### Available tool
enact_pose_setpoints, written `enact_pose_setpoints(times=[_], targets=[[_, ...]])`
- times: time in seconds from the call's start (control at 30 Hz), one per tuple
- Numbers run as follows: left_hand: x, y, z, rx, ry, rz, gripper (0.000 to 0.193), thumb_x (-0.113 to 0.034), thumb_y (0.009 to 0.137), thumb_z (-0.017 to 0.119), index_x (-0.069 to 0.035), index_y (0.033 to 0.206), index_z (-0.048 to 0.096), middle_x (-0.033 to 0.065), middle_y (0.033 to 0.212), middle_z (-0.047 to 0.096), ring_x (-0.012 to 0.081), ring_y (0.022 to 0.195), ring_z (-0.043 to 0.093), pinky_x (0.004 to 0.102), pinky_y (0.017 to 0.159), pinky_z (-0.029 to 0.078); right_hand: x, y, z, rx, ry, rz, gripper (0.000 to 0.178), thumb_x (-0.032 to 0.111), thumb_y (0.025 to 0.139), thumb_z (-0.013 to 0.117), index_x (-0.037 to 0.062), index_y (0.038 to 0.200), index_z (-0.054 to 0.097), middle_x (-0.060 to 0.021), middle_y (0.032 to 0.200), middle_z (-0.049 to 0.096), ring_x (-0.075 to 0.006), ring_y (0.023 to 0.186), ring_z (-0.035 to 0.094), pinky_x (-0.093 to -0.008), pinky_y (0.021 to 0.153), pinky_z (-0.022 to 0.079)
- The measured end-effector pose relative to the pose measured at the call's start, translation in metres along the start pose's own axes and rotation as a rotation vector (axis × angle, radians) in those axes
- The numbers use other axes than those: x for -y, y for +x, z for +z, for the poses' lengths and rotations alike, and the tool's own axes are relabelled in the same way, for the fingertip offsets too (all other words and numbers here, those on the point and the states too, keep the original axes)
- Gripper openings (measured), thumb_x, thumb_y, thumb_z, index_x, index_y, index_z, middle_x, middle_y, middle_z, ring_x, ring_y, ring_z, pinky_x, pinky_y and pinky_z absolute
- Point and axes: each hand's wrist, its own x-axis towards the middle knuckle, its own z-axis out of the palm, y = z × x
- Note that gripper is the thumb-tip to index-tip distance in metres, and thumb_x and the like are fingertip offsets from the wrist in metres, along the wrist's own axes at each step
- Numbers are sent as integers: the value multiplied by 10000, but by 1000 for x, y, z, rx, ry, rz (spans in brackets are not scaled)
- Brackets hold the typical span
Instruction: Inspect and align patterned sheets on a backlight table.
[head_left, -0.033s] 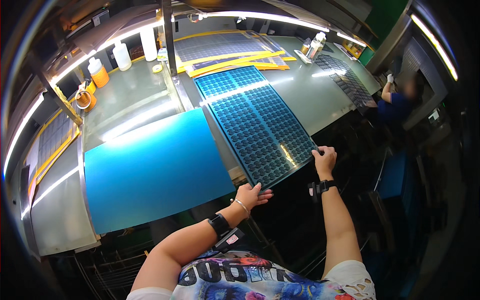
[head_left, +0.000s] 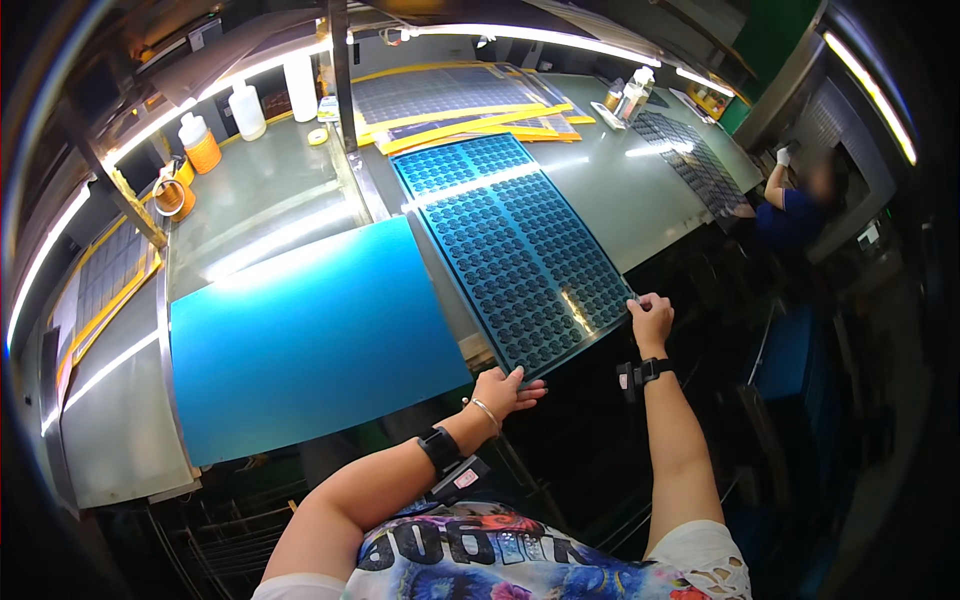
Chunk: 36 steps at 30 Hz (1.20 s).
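Observation:
A blue rectangular panel with rows of dark round patterns lies lengthwise away from me, its near end reaching past the bench edge. My left hand pinches its near left corner, thumb on top and fingers beneath. At the near right corner, my right hand grips the edge between thumb and fingers. Left of the panel, a plain glossy blue sheet lies flat on the bench, its right edge close to my left hand.
Yellow-edged screens are stacked behind the panel. Bottles and an orange tape roll stand at the back left. A dark patterned sheet lies at right. Beyond it is another person. A metal post rises mid-bench.

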Motion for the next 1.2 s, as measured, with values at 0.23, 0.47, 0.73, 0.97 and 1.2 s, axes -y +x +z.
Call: enact_pose_setpoints(times=[0.23,0.47,0.73,0.97,1.2], targets=[[3,11,8,-34,-78,24,251,-157,950,409,86,992,364,251,976,606,333,869,645,363,685,566,171,16,-84,178,493,-612,110,50,765,581,1,678,537,-146,682,539,-349,696,529,-407,622,409],[6,12,-16,134,-80,153,428,-335,947,412,-23,1237,376,164,1102,579,308,998,595,437,867,483,248,-24,-216,11,892,-874,116,80,810,579,22,727,521,-77,661,481,-181,572,427,-283,534,336],[-79,-76,-78,529,-684,236,809,-700,825,212,-51,1277,380,176,1315,432,389,1225,372,625,988,241,167,42,-194,-26,1099,-68,140,205,925,487,72,898,523,15,657,512,-29,480,423,-157,397,293],[-149,-172,-219,-99,-414,878,996,-774,708,436,-104,1407,201,151,1367,357,361,1234,366,578,955,318,156,41,-48,482,1061,59,97,181,913,520,100,861,533,-14,591,520,-66,385,422,-201,340,287],[-139,-227,-321,-715,81,700,365,-202,855,606,7,1135,502,131,1053,593,194,940,600,258,601,507,252,41,58,891,858,-109,114,171,877,544,65,876,587,-28,607,528,-90,401,453,-235,371,353]])
